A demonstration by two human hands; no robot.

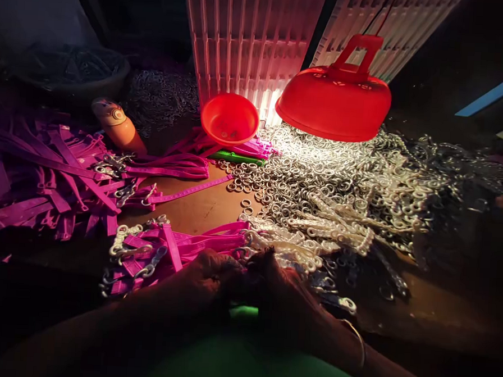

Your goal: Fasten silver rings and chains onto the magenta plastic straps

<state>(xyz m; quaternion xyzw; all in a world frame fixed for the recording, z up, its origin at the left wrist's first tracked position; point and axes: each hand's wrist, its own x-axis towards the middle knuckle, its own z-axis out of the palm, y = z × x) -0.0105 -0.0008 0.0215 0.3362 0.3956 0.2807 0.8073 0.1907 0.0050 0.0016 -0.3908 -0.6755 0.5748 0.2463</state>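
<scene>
The desk [199, 211] carries a wide heap of metal rings [340, 187] from centre out to three o'clock, under a red lamp [334, 100] at one o'clock. Purple straps [37, 177] pile up at nine o'clock. A red bowl [230, 119] sits at twelve. At six o'clock the left hand [213, 276] and right hand [280, 291] meet, touching a bundle of pink straps [168, 251] with rings on them. Both are in shadow; I cannot tell how far either grip is closed or what it holds.
</scene>
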